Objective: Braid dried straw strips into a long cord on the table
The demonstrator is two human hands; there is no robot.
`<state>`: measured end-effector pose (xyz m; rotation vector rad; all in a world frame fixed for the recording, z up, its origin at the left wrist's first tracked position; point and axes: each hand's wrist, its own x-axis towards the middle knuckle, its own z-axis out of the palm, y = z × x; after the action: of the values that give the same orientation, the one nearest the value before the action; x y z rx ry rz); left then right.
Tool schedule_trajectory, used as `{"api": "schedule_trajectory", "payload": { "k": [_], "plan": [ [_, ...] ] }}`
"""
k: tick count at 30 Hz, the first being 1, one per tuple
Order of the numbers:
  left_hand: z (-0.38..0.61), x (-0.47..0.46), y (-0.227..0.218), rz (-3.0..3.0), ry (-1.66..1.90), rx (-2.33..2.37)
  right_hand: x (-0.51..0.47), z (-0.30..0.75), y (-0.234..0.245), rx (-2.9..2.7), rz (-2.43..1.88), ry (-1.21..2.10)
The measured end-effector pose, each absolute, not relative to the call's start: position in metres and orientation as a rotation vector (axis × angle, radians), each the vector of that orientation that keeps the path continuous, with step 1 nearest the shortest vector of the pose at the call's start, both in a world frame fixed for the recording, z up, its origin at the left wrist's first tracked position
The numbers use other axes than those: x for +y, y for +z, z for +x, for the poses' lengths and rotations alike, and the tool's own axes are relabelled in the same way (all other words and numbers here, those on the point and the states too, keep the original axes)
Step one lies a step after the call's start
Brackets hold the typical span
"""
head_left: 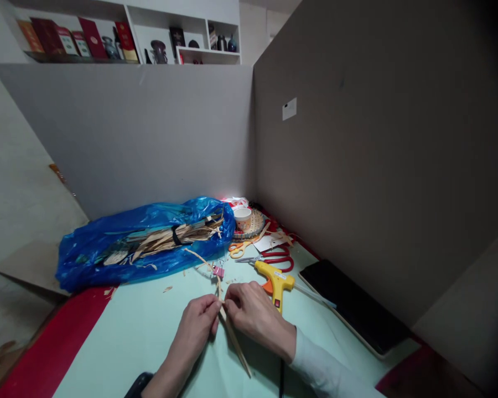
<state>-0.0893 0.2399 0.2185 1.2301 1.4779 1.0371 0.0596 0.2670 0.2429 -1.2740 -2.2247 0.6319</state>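
Between my hands, over the pale green table cover, runs a twisted strand of dried plant fibre, its loose tan strip [237, 348] slanting down toward me. My left hand [200, 319] pinches the strand from the left. Opposite it, the fingers of my right hand [253, 312] are pressed together on the same strand. A pink binder clip [218, 271] grips the strand's far part just beyond my fingertips. Close to my right hand lies a yellow glue gun [277, 282] with an orange trigger. My fingers hide the exact spot being held.
A blue plastic bag [87, 251] holds a bundle of dried leaves [161, 243] at the back left. Red-handled scissors [284, 258], yellow scissors [238, 250] and a paper cup [243, 218] on a woven tray [257, 224] are at the back. A dark tablet-like slab [352, 304] lies right, beside the grey partition [357, 166].
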Motion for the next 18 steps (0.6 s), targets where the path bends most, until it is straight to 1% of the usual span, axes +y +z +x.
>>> {"api": "schedule_trajectory", "payload": {
  "k": [5,13,16,18],
  "plan": [
    [-0.088,0.239,0.218,1.217,1.072,1.464,0.258,0.056,0.239,-2.363,-1.261,0.434],
    [-0.095,0.231,0.226,1.029,1.021,1.294,0.246,0.054,0.231,-2.6,-0.86,0.272],
    [-0.097,0.231,0.228,1.002,1.021,1.28,0.247,0.058,0.236,-2.602,-0.865,0.289],
    [-0.097,0.231,0.228,1.012,1.017,1.303,0.25,0.06,0.242,-2.508,-0.983,0.386]
  ]
}}
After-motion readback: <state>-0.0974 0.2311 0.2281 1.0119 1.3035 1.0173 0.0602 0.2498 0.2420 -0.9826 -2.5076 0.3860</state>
